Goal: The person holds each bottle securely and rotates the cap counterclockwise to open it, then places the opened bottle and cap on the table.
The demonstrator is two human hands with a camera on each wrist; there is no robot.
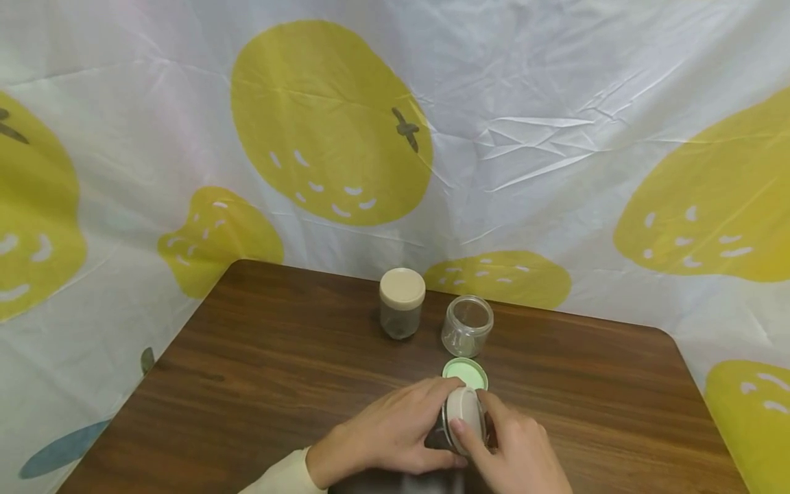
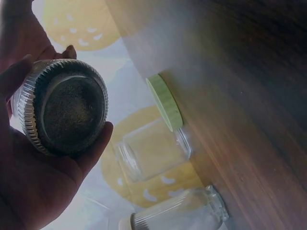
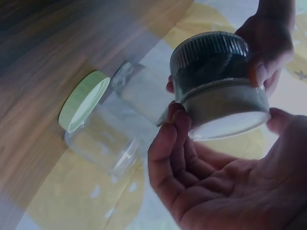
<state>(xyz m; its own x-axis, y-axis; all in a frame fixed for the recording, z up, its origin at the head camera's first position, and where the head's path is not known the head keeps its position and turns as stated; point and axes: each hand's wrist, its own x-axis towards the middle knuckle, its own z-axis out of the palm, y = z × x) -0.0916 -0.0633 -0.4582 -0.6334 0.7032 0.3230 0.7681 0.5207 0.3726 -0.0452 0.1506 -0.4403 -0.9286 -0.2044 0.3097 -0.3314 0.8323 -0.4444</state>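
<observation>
A small clear ridged jar [image 3: 208, 57] with dark contents is tipped on its side near the front of the table, a white lid [image 1: 467, 415] on its mouth. My left hand [image 1: 395, 427] grips the jar's body; its ribbed base [image 2: 72, 112] faces the left wrist camera. With thumb and fingers, my right hand [image 1: 521, 449] pinches the lid's rim. Just beyond the hands lies a pale green lid [image 1: 467, 371], its hollow side up. An uncovered clear jar [image 1: 467, 336] stands behind it.
Left of the uncovered jar, another clear jar [image 1: 402, 319] stands upright under a cream lid [image 1: 402, 287]. Both are near the far edge of the dark wooden table [image 1: 278, 357]. A white curtain [image 1: 524, 82] printed with yellow fruit hangs behind and around the table.
</observation>
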